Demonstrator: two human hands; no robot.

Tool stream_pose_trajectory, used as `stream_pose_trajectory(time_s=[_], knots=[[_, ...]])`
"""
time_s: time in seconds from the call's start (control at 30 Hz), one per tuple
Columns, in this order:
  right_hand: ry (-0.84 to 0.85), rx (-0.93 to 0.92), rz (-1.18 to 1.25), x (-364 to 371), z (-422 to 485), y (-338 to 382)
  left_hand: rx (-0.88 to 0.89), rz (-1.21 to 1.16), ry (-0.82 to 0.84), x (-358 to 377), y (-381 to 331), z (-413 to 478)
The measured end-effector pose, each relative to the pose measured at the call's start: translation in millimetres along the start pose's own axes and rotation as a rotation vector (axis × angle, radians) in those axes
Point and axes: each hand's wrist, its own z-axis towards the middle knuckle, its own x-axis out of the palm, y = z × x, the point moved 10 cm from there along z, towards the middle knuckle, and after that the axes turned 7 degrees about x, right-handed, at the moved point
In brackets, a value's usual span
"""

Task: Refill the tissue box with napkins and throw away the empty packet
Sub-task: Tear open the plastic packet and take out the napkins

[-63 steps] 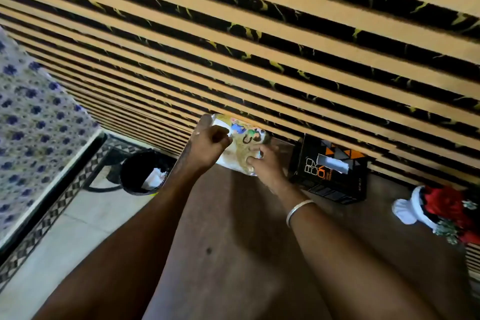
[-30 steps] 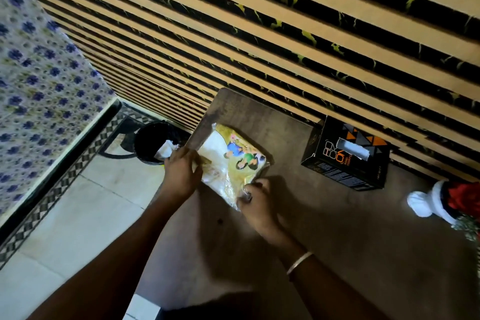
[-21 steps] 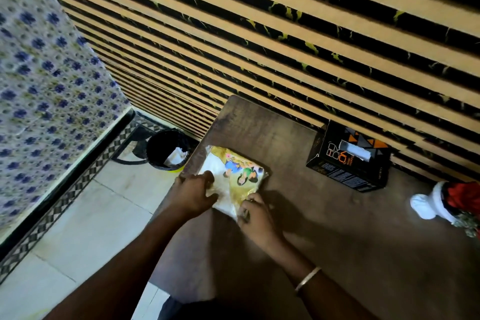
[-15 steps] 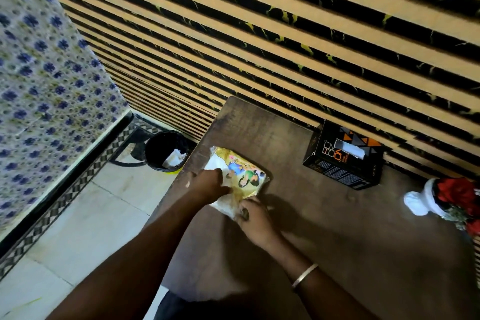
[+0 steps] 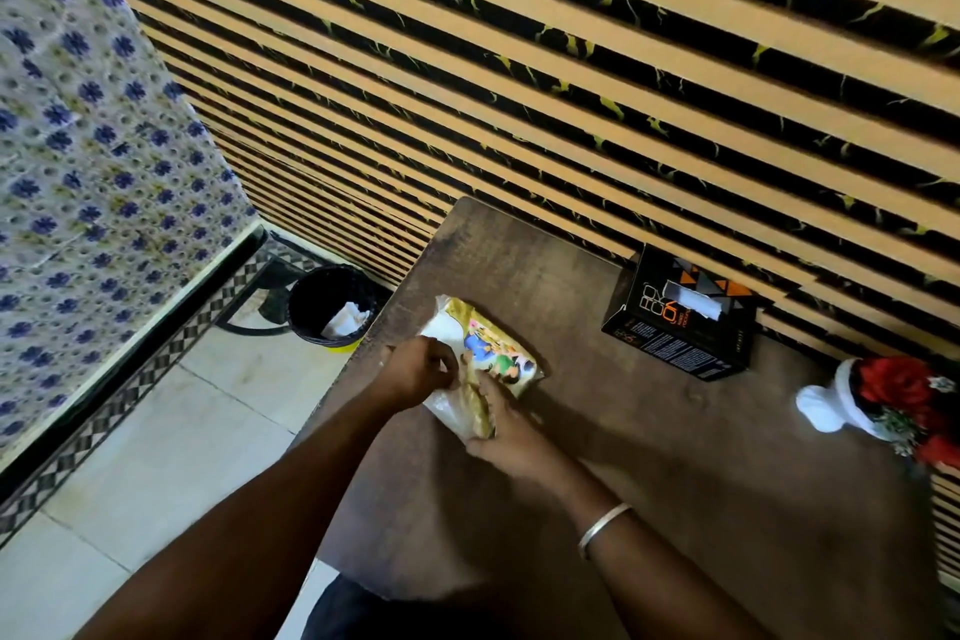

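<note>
A napkin packet, gold with a colourful picture and white napkins showing through, lies on the brown table near its left edge. My left hand pinches the packet's near left part. My right hand grips its near end, where the wrapper bunches up. A black tissue box with orange print stands against the wall at the back right, a white tissue poking from its top slot. On the floor left of the table stands a black waste bin with white paper inside.
A white vase with red flowers lies at the table's right side. The striped wall runs right behind the table. A blue-patterned cloth hangs at the left above a tiled floor.
The packet was drawn from the table's far side toward me. Both hands shifted to its near end, and the wrapper there is now bunched between them.
</note>
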Motion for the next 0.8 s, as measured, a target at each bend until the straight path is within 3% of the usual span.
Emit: stream_pose_trajectory(time_s=[0.17, 0.37, 0.8], knots=[[0.034, -0.023, -0.254, 2.2, 11.2, 9.3, -0.031, -0.152, 0.017, 3.9, 12.4, -8.2], [0.036, -0.122, -0.268, 1.9, 3.9, 8.1, -0.159, -0.349, 0.005, 4.4, 34.5, -15.3], [-0.026, -0.112, -0.58, 9.1, 1.4, 19.3, -0.066, -0.571, 0.065, -0.2, 20.4, -19.4]])
